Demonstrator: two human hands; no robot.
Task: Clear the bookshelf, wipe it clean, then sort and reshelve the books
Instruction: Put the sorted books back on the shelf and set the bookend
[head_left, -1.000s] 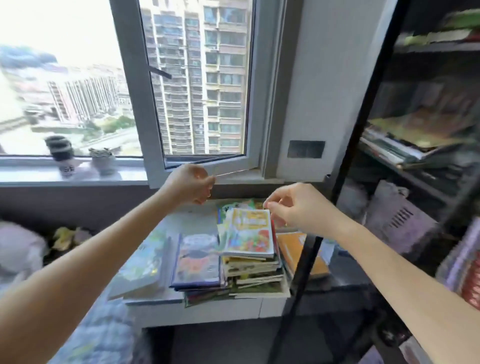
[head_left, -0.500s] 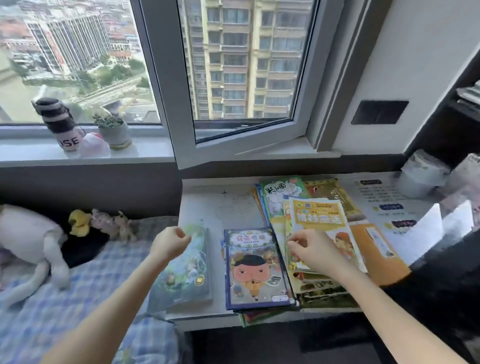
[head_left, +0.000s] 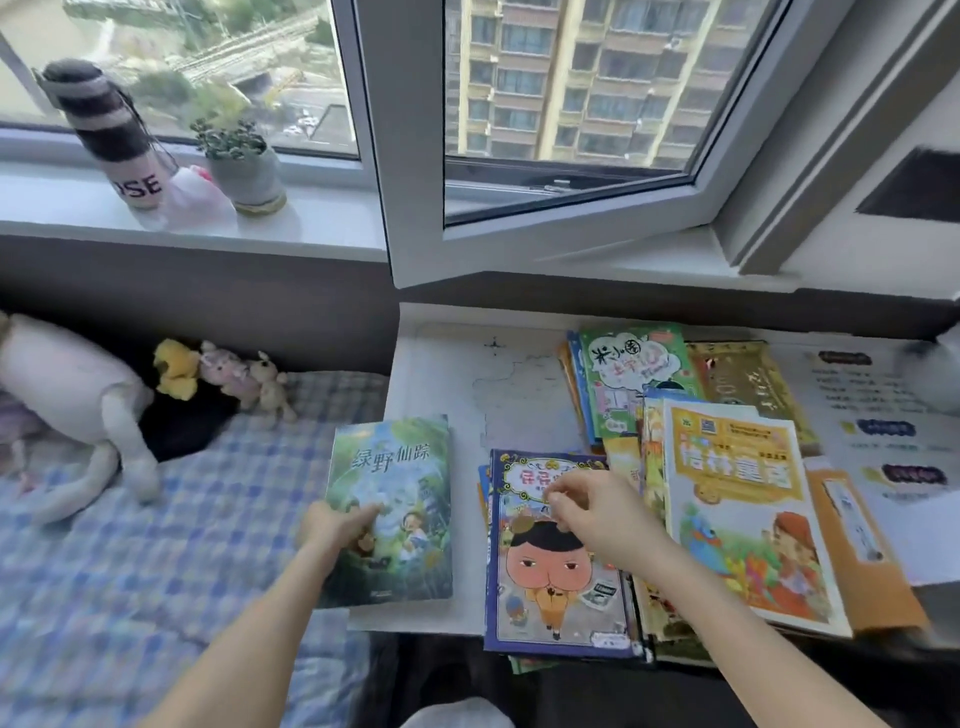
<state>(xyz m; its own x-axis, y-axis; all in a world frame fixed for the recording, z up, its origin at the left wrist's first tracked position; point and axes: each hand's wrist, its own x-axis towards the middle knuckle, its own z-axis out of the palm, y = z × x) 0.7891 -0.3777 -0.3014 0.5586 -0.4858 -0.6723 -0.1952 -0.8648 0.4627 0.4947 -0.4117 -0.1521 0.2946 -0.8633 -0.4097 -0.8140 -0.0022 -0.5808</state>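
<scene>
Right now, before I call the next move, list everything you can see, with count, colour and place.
green book: 1, green, desk's left edge
blue-bordered book: 1, blue, atop the front stack
picture book: 1, white and yellow, right of it
cartoon book: 1, green, desk's rear
gold book: 1, gold, rear right
orange folder: 1, orange, far right
printed sheet: 1, white, desk's right
desk: 1, white, below the window
bottle: 1, striped sleeve, windowsill
potted plant: 1, green, windowsill
large plush toy: 1, white, bed
small plush toys: 3, yellow, pink, tan, bed
bedspread: 1, blue check, left
left hand: on the green book, grip unclear
right hand: fingers curled over the blue-bordered book
</scene>
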